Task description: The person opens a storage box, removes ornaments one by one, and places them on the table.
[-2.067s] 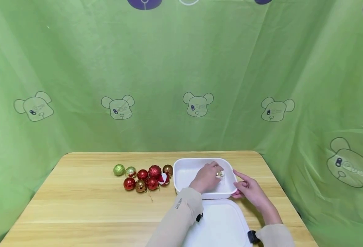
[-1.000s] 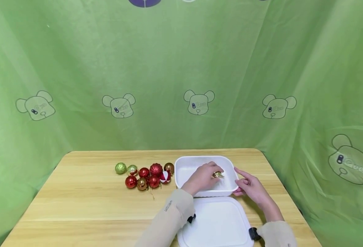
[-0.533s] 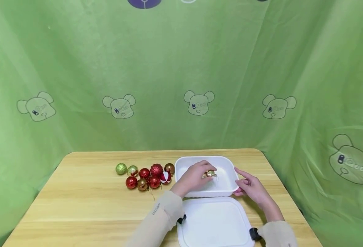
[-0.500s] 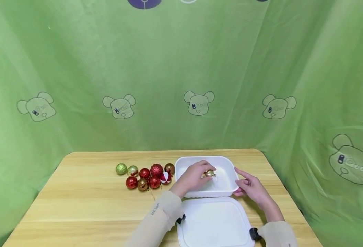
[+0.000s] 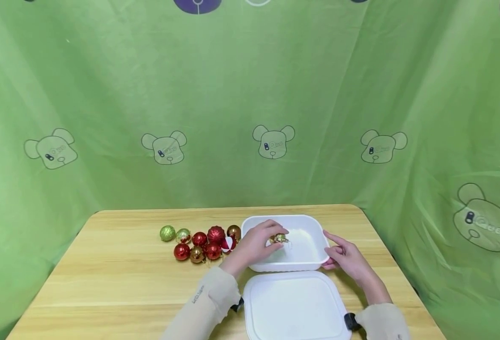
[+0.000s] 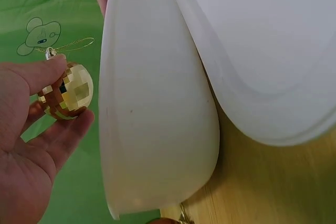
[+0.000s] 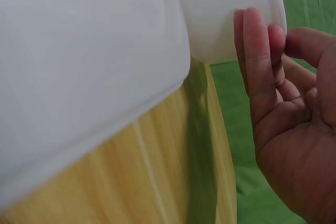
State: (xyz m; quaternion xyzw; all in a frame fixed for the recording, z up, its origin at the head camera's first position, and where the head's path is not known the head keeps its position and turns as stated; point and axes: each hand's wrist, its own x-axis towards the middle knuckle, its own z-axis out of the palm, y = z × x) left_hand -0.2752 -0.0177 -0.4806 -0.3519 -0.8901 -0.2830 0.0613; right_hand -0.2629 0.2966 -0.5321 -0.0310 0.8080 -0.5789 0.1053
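My left hand pinches a gold faceted Christmas ball between thumb and fingers. A thin gold loop hangs from the ball's cap. In the head view, hand and ball are over the left part of a white plastic box. At the box's right end, my right hand holds the rim. The right wrist view has its fingers against the outer wall, near the rim. Past the left hand lie several red, gold and green Christmas balls, grouped on the table; the left wrist partly covers the red-and-white one.
A white lid lies flat on the wooden table, just in front of the box. A brown-gold ball sits close to the box's left end. Green cloth hangs behind the table and at both sides.
My left hand has moved left inside the box's outline, from near its right end to its left part, carrying the gold Christmas ball. The right hand stays at the rim.
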